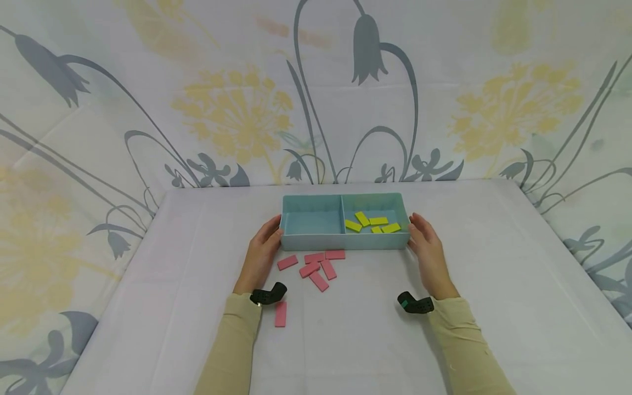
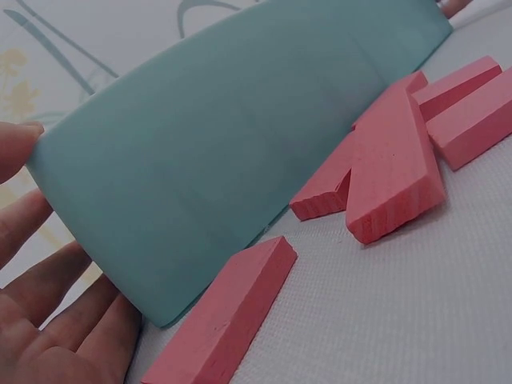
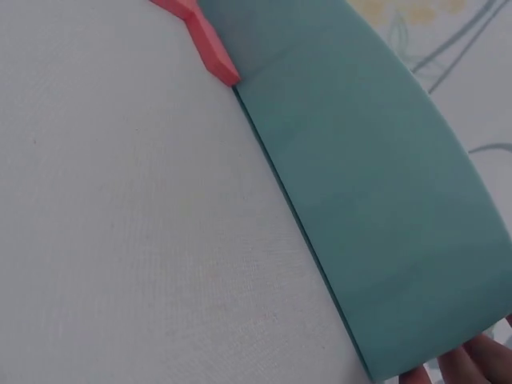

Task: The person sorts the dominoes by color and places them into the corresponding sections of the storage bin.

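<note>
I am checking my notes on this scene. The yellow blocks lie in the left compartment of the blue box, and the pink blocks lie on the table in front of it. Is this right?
Not quite. The head view shows the yellow blocks in the right compartment of the blue box; the left compartment holds none. The pink blocks do lie on the table in front of it.
</note>
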`<action>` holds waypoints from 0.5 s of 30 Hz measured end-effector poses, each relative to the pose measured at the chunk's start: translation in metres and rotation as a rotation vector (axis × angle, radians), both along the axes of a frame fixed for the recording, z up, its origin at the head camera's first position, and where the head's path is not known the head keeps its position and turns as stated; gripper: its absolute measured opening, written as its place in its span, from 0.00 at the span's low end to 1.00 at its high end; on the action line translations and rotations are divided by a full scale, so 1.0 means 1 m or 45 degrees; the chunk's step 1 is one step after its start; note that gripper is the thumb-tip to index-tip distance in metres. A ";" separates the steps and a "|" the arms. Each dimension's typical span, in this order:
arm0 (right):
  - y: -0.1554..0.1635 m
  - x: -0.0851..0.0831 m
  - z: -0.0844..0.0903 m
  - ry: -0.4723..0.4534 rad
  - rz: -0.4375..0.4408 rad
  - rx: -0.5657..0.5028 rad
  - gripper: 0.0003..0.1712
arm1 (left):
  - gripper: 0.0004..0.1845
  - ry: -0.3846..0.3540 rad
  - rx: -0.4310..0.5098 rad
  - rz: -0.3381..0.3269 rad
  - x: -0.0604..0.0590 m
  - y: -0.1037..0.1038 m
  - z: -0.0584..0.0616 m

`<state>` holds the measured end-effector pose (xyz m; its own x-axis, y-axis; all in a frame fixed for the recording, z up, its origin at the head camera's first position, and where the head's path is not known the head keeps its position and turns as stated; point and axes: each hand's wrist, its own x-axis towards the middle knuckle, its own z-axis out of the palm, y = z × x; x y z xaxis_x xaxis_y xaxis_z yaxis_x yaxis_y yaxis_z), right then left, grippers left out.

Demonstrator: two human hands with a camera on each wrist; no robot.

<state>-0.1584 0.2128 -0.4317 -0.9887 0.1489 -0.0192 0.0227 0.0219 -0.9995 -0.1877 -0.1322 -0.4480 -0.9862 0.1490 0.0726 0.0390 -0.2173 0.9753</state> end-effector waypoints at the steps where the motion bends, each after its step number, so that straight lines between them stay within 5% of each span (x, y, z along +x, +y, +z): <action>1: 0.000 0.000 -0.001 -0.008 0.013 -0.006 0.35 | 0.27 0.002 -0.007 0.005 -0.001 0.000 -0.002; 15: -0.003 -0.001 -0.004 -0.107 0.069 0.018 0.35 | 0.28 0.023 -0.089 0.036 -0.004 -0.001 -0.008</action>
<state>-0.1592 0.2100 -0.4352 -0.9902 0.0962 -0.1008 0.1049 0.0394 -0.9937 -0.1914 -0.1335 -0.4562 -0.9887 0.1262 0.0805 0.0616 -0.1475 0.9871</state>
